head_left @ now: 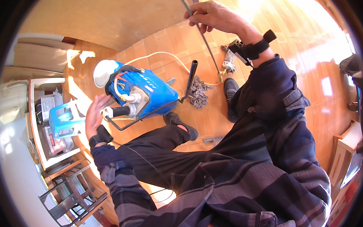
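A blue tank sprayer with a white lid lies tilted on the floor in front of me. My left hand rests at its left side, fingers stretched out and apart, beside its white and black fittings. At the upper middle, my right hand is closed around a thin metal spray wand. The wand slants down to a brass-coloured end by my right shoe. A pale yellow hose curves from there toward the sprayer. The sprayer's black lever sticks up.
Grey mop-like rags lie between my feet and the sprayer. A small metal plate is on the floor near my legs. Leftward stand a light blue stool, a white-framed shelf and a dark metal frame. A large board lies beyond.
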A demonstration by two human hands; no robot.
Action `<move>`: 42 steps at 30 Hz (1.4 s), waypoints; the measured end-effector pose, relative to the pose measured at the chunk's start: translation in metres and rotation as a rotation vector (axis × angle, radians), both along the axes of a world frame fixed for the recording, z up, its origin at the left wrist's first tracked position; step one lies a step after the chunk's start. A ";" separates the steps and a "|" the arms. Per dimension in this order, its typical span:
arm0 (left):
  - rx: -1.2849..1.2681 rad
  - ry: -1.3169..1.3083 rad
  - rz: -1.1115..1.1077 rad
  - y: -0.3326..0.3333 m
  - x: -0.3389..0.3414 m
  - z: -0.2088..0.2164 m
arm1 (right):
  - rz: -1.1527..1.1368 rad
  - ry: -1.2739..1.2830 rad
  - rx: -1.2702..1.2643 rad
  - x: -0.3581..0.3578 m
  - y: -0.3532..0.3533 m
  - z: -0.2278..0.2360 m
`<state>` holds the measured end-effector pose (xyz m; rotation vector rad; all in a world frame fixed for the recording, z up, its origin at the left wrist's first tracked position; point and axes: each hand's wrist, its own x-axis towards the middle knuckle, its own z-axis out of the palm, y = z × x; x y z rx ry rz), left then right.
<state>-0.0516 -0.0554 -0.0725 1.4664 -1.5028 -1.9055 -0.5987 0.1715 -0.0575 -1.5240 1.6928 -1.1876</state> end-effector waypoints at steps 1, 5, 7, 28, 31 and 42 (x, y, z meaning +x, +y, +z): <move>-0.190 -0.151 -0.036 0.009 0.003 0.027 | 0.040 -0.037 0.012 0.003 -0.001 -0.001; -0.686 -0.248 -0.050 0.078 -0.023 0.127 | 0.203 -0.111 0.089 0.032 -0.009 -0.001; -0.785 0.080 -0.122 0.126 -0.060 0.142 | 0.234 -0.102 0.082 0.050 -0.013 -0.002; -0.828 0.124 0.017 0.127 -0.232 0.017 | 0.145 0.503 0.600 -0.009 0.034 -0.268; -1.158 -0.107 -0.141 0.131 -0.242 0.009 | 0.081 0.447 0.606 0.005 0.053 -0.334; -1.154 0.381 -0.105 0.127 -0.231 0.032 | -0.287 0.371 0.710 -0.036 0.044 -0.271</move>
